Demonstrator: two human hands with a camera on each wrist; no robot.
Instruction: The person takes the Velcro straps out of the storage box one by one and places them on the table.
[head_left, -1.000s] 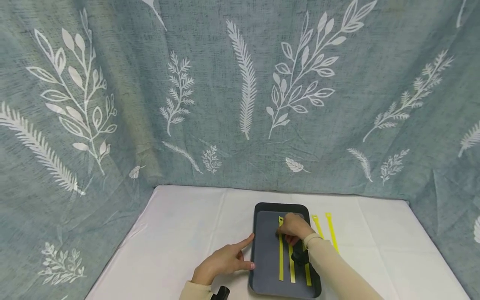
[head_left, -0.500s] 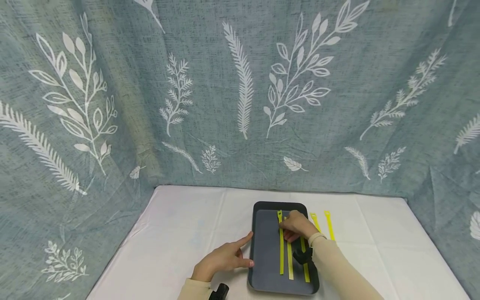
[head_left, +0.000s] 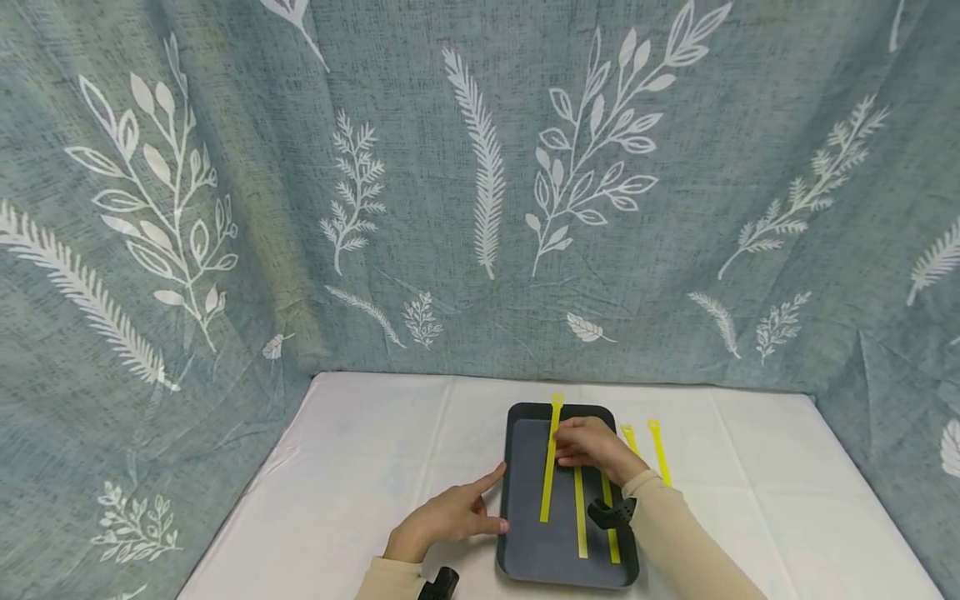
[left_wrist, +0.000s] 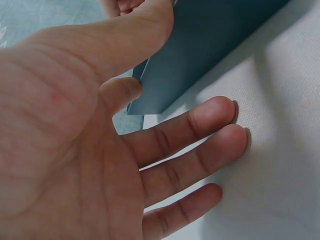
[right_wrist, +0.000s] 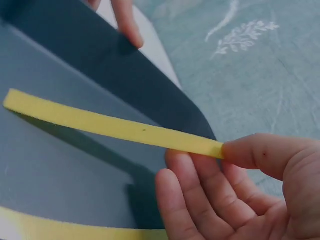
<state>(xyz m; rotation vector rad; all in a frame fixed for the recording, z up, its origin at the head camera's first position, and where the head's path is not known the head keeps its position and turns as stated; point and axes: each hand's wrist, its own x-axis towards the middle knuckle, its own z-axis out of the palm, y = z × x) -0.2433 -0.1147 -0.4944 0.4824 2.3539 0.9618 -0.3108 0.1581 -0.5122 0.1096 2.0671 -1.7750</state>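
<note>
In the head view, lower centre, the right hand pinches a yellow slotted strap over the grey tray; an inner strap and an outer strap lie in the tray to its right. The left hand, fingers spread, touches the tray's left side. In the left wrist view, the thumb meets the tray wall at upper centre; how firmly, I cannot tell. In the right wrist view, thumb and fingers pinch the slotted strap at lower right, its tail free toward the left: a slackened pinch could drop it across its neighbours, and a bump against weak bracing could slide the tray.
</note>
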